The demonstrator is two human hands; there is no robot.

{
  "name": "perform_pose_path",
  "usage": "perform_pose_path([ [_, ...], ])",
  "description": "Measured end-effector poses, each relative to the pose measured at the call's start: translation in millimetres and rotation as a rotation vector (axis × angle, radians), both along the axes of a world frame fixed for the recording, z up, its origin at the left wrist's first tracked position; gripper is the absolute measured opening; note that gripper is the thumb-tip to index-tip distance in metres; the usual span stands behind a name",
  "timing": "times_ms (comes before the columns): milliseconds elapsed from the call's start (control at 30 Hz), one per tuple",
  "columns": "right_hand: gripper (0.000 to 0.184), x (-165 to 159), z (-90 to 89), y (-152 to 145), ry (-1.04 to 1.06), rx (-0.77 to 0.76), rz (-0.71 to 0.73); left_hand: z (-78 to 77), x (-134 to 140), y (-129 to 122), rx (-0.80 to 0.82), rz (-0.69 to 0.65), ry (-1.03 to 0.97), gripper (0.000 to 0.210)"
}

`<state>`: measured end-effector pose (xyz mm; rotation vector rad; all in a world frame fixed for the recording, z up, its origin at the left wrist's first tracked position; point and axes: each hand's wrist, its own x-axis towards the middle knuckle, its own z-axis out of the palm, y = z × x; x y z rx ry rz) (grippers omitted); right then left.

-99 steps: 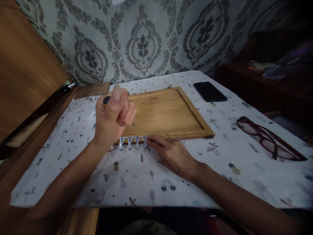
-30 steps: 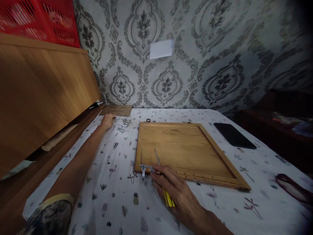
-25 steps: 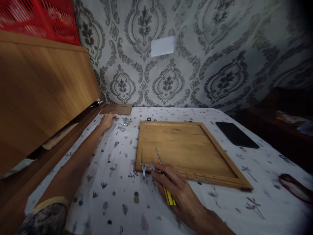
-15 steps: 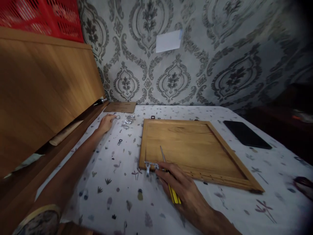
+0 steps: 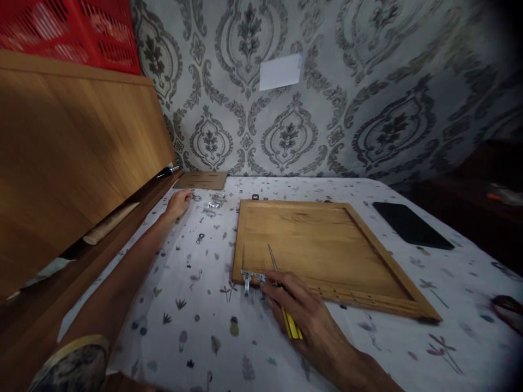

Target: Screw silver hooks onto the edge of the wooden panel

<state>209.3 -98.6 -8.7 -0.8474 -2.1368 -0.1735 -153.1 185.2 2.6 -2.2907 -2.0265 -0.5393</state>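
My right hand [image 5: 304,310] is closed round a screwdriver [image 5: 291,325] with a yellow handle, its metal shaft pointing up and away. The fingertips of that hand touch a metal hinge [image 5: 260,279] at the near edge of a framed wooden panel [image 5: 302,234]. A second metal hinge [image 5: 247,283] sits beside it at the panel's near left corner. Far to the left, my left hand [image 5: 178,203] has its fingers pinched together at a small metal piece [image 5: 196,197]; what lies between the fingertips is too small to make out. Several shiny hardware pieces [image 5: 215,202] lie right of it.
A patterned white cloth [image 5: 212,326] covers the table. Brown cardboard [image 5: 201,179] lies at the back, and a black tablet-like slab [image 5: 412,224] at the right. A wooden cabinet [image 5: 77,147] with a red crate [image 5: 98,38] on top borders the left side.
The view has tilted up very slightly. My left hand stays by the small metal piece with only a slight shift of the fingers; my right hand is nearly still on the screwdriver.
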Motion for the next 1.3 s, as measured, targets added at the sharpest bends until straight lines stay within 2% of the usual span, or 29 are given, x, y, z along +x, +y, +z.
perform_pose_path([
  [200,0.024,1.5,-1.1,1.1,0.011,-0.009,-0.009,13.6,9.4,1.3,-0.039,0.064,0.139,0.036],
  [467,0.025,1.7,2.9,0.9,-0.018,-0.026,0.007,27.1,16.5,-4.4,-0.048,0.065,0.265,0.036],
  [667,0.024,0.0,6.4,2.0,-0.008,-0.021,0.002,31.6,21.4,-13.5,0.011,0.061,0.222,0.034],
  [867,0.023,1.2,-6.1,2.8,0.004,-0.059,0.001,40.9,25.0,-26.1,0.148,0.044,0.052,0.035],
  [967,0.023,1.9,-7.6,1.6,0.024,-0.085,0.001,49.9,26.5,-38.3,0.216,0.017,-0.081,0.034],
  [1067,0.023,4.5,0.0,-1.2,0.044,-0.1,-0.018,56.2,34.6,-55.5,0.221,-0.063,-0.238,0.023],
  [1167,0.027,10.9,15.1,-5.8,0.068,-0.056,-0.063,56.7,54.8,-82.0,0.117,-0.212,-0.41,0.012],
  [1300,0.03,22.1,39.1,-19.3,0.152,0.048,-0.155,60.6,94.6,-137.6,-0.048,-0.444,-0.575,0.013],
])
